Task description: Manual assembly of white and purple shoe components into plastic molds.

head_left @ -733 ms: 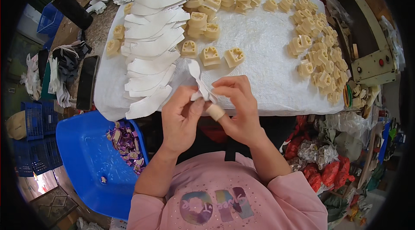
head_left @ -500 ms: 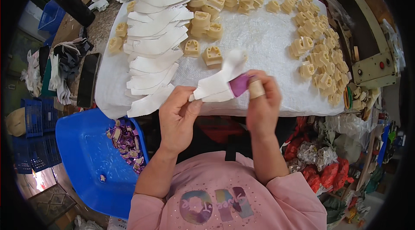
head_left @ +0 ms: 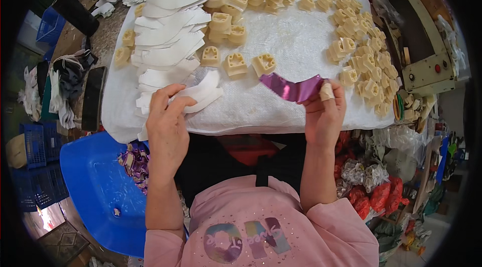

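Observation:
My right hand (head_left: 324,116) pinches a glossy purple curved strip (head_left: 291,88) in the air above the near side of the table; a beige wrap covers one fingertip. My left hand (head_left: 168,124) is over the near end of a long overlapping row of white curved strips (head_left: 168,48). Its thumb and forefinger are apart and touch a loose white strip (head_left: 203,93); the other fingers are partly hidden. Just beyond the hands stand hollow beige moulded blocks (head_left: 235,65), shaped like shoe heels, with several more behind.
More beige blocks (head_left: 374,66) crowd the right side of the white sheet (head_left: 281,46). A dark phone (head_left: 94,98) lies at the left. Below the table's left corner is a blue basin (head_left: 95,186) with purple pieces (head_left: 134,164). Red bags (head_left: 379,200) are at the lower right.
My hands have moved apart. The right has carried the purple strip rightward, showing more of its purple face. The left has gone leftward to the white row. The view has shifted slightly.

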Action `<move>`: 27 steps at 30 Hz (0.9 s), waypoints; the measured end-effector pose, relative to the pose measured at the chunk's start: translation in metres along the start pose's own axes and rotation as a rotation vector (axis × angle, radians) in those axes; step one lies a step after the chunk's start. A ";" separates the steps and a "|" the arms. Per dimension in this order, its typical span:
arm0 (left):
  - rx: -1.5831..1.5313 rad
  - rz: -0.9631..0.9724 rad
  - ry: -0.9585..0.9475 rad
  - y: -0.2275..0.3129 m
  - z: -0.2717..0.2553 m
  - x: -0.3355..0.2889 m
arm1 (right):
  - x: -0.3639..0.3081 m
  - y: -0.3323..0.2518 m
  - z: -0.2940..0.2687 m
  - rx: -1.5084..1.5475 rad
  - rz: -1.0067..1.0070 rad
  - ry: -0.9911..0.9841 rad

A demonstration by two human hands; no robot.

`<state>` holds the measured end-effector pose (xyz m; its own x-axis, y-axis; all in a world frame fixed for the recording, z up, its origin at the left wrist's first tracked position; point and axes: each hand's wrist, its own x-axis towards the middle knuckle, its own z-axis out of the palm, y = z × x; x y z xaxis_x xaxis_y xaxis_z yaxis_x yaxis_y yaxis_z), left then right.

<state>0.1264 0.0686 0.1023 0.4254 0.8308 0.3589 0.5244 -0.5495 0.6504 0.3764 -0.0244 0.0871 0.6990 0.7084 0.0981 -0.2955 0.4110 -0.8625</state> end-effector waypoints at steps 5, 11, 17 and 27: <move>0.285 0.003 -0.163 -0.001 -0.014 0.004 | -0.007 0.007 0.004 0.198 0.231 -0.019; 0.350 0.161 0.183 0.010 -0.011 0.002 | -0.015 0.008 0.015 0.140 0.235 -0.060; 0.024 0.222 0.017 0.049 0.057 -0.014 | -0.042 0.005 0.047 -0.462 -0.049 -0.449; -0.776 -0.365 -0.029 0.025 0.065 -0.007 | 0.027 0.014 0.038 -1.188 -0.660 -0.449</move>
<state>0.1846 0.0432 0.0726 0.3524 0.9354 0.0280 -0.0166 -0.0236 0.9996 0.3665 0.0224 0.0959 0.1641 0.7905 0.5900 0.8637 0.1739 -0.4731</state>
